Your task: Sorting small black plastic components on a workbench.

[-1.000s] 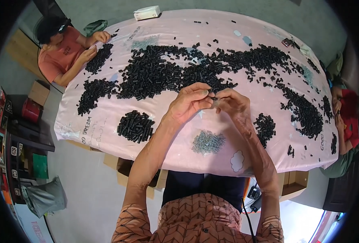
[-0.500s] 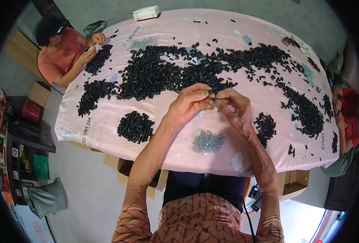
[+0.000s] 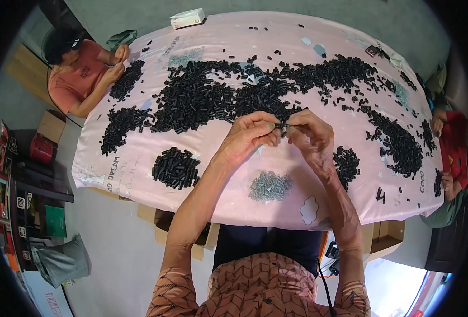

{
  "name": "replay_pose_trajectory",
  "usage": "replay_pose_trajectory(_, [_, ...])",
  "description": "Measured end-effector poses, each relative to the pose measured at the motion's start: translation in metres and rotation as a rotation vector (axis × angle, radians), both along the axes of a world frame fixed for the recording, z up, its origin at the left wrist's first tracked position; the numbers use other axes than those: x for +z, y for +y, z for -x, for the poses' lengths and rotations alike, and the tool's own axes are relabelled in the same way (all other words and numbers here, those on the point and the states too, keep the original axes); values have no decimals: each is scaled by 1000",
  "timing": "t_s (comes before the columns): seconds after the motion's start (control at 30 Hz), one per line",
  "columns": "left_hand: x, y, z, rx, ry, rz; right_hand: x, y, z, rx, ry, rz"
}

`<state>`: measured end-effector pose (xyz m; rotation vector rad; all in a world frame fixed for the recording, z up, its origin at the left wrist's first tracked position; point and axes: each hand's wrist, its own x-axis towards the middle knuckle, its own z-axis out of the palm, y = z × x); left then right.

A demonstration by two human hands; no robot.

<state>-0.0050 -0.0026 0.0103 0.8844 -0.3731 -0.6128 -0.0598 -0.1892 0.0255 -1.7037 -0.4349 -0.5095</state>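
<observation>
My left hand (image 3: 249, 136) pinches a small black cylindrical piece (image 3: 280, 127) above the table's middle. Facing it, my right hand (image 3: 312, 138) is closed with its fingertips against the same piece; whether it grips a second tiny part cannot be made out. Beyond my fingers spreads a large pile of black cylindrical pieces (image 3: 191, 100). Nearer to me, between my forearms, lies a heap of small clear or silvery parts (image 3: 271, 186). A round heap of black pieces (image 3: 176, 168) is left of my left forearm, and another black heap (image 3: 346, 165) lies right of my right wrist.
A pink patterned cloth (image 3: 234, 203) covers the table. One person (image 3: 81, 74) works at the far left, another (image 3: 453, 148) at the right edge. A white tissue box (image 3: 188, 19) stands at the back. Cardboard boxes (image 3: 384, 238) sit under the front edge.
My right hand has shifted slightly right and turned, and the black piece between my fingertips shows more plainly. The right-hand person's hands have moved apart.
</observation>
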Motion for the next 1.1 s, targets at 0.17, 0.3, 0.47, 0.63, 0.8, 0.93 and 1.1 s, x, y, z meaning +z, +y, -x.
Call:
replay_pose_trajectory(0.17, [3,0,3,-8,5,-1,-1,1,-1,-8,-35,45])
replay_pose_trajectory(0.3, [4,-2,4,28,20,-13,1,2,2,-26,-24,62])
replay_pose_trajectory(0.47, [8,-2,7,87,-27,-59,0,4,3,-55,-48,119])
replay_pose_trajectory(0.63, [10,-2,9,119,-92,-77,4,6,3,-73,-95,88])
replay_pose_trajectory(0.8, [10,-5,9,137,-205,-140,6,5,5,-71,-69,84])
replay_pose_trajectory(0.93, [10,-6,11,164,-242,-123,0,5,5,-42,3,12])
replay_pose_trajectory(1.1, [13,-7,14,171,-282,-137,2,5,9,-26,-9,-17])
